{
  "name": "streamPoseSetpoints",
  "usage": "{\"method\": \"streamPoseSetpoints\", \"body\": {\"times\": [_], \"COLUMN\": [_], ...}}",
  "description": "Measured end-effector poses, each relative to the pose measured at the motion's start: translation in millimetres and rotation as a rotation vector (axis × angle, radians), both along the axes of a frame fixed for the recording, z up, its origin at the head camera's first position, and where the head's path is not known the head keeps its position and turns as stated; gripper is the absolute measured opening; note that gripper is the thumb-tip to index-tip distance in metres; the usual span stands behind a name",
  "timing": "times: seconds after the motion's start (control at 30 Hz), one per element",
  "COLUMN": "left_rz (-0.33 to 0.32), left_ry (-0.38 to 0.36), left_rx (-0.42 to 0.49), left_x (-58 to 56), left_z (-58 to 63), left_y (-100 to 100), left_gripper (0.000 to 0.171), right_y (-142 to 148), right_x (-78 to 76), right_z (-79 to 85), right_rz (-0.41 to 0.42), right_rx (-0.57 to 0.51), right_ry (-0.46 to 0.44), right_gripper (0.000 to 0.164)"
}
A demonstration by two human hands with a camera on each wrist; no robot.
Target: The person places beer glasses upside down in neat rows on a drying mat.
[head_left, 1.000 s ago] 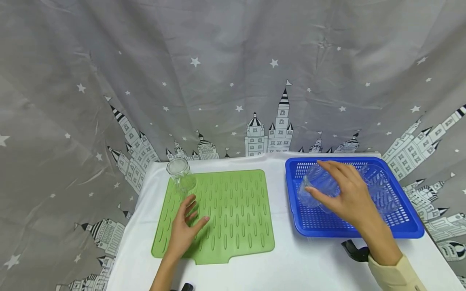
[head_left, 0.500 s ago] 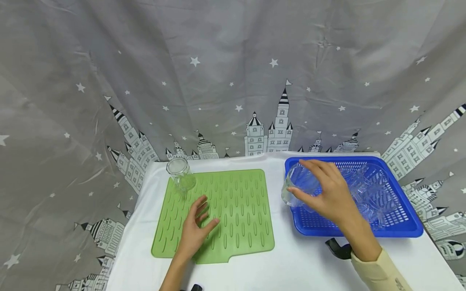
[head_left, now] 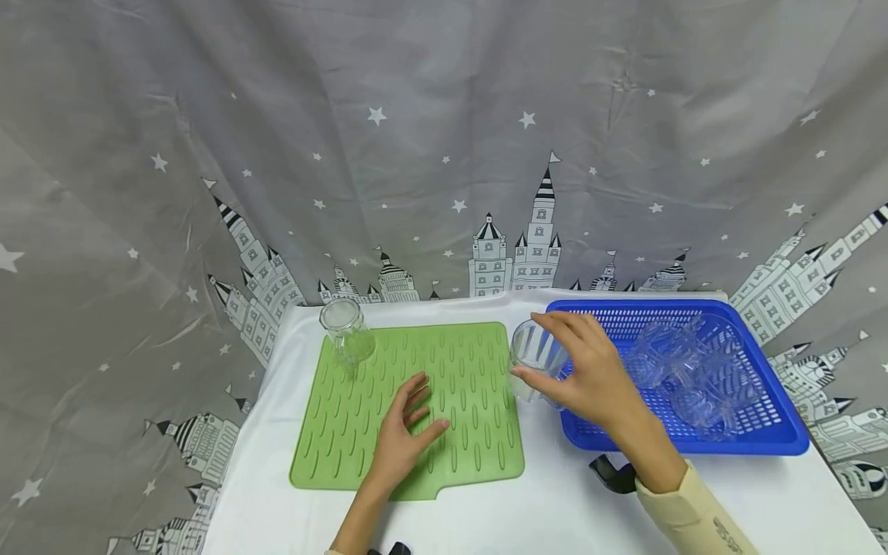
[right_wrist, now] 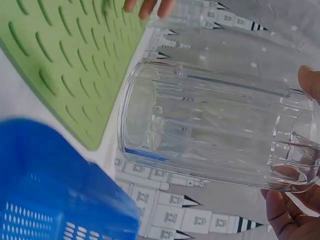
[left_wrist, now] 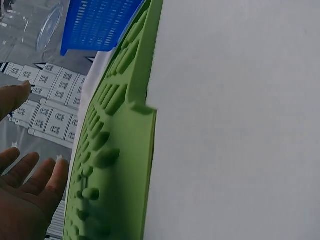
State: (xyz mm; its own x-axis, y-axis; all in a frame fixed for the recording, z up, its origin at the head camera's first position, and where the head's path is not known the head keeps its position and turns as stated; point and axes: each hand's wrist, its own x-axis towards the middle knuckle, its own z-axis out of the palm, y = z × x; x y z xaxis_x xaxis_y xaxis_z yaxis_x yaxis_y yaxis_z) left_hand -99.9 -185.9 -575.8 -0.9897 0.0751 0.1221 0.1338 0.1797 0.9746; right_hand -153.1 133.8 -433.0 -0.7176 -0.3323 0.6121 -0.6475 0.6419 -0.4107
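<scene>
My right hand grips a clear, ribbed drinking glass by its base end, thumb on one side and fingers on the other. The glass is held mouth down between the blue basket and the green drying mat. Over that mat hovers my left hand, fingers spread and loosely bent, holding nothing. At the mat's far left corner stands another clear glass, upside down.
Several more clear glasses lie jumbled in the blue plastic basket on the right. A white cloth covers the table. Behind it hangs a grey curtain with stars and castles.
My right hand has carried the glass left, out of the basket and toward the mat. My left hand has drifted right across the mat, still holding nothing.
</scene>
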Motion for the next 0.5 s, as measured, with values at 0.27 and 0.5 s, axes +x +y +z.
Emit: {"method": "streamPoseSetpoints", "body": {"times": [0.27, 0.5], "left_rz": [-0.076, -0.132], "left_ry": [0.026, 0.016], "left_rx": [0.001, 0.021], "left_x": [-2.3, -5.1], "left_z": [0.3, 2.4], "left_y": [22, 42], "left_gripper": [0.088, 0.087], "right_y": [-18, -33], "right_x": [-1.4, -0.2], "right_z": [-11.1, -24.5], "right_rz": [0.04, 0.082], "right_rx": [0.011, 0.038], "right_ry": [-0.045, -0.051], "right_gripper": [0.08, 0.079]}}
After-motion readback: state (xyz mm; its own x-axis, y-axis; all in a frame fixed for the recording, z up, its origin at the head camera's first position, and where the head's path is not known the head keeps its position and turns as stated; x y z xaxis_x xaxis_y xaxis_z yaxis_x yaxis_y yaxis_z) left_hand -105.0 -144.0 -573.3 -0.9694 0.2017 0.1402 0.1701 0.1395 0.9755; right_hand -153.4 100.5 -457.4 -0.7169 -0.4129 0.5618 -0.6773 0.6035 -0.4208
